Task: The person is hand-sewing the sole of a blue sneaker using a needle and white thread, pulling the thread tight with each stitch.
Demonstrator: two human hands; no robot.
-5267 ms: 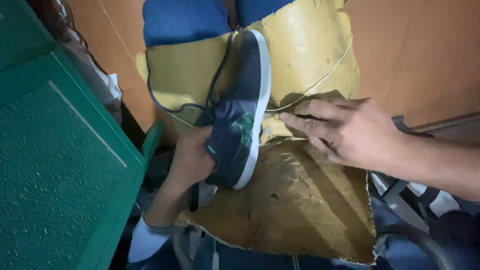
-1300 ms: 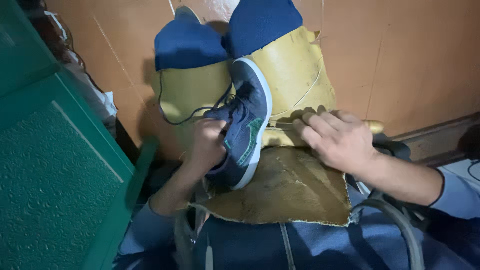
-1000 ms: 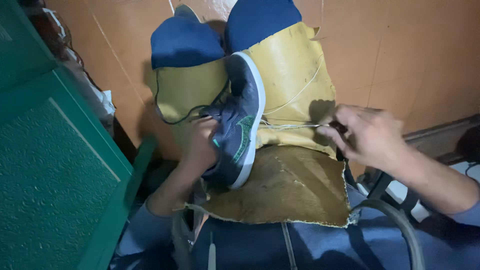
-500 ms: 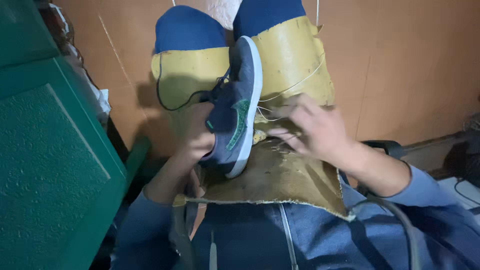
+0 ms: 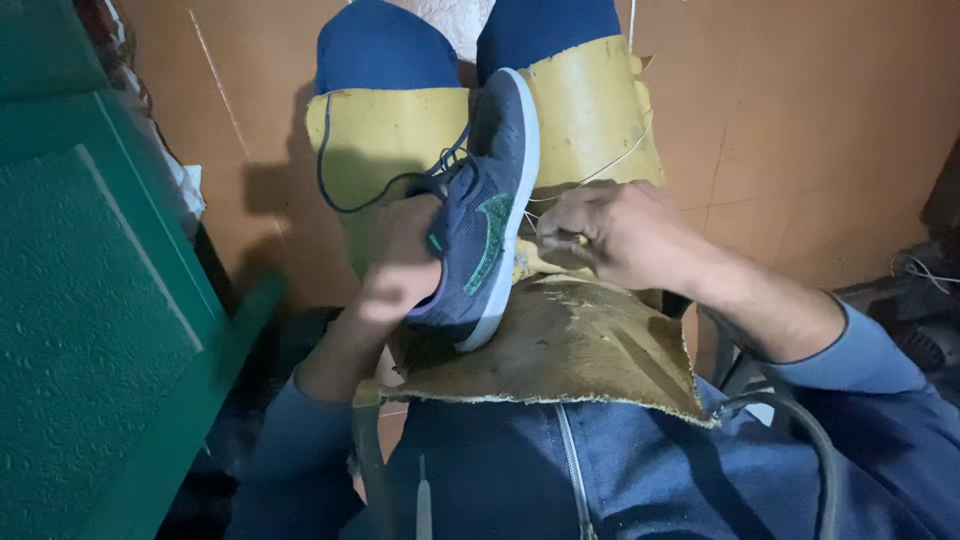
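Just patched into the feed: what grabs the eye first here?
A dark blue shoe with a green side mark stands on edge on the yellow mat over the lap, in the middle of the view. The left hand grips its upper; the right hand pinches pale thread beside its sole. A green box fills the left.

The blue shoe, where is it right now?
Head view, centre: the blue shoe stands on edge on the yellow lap sheet, left hand inside it, right hand beside its white sole.

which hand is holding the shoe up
The left hand, wrapped around the dark blue shoe; the right hand pinches thread beside its white sole.
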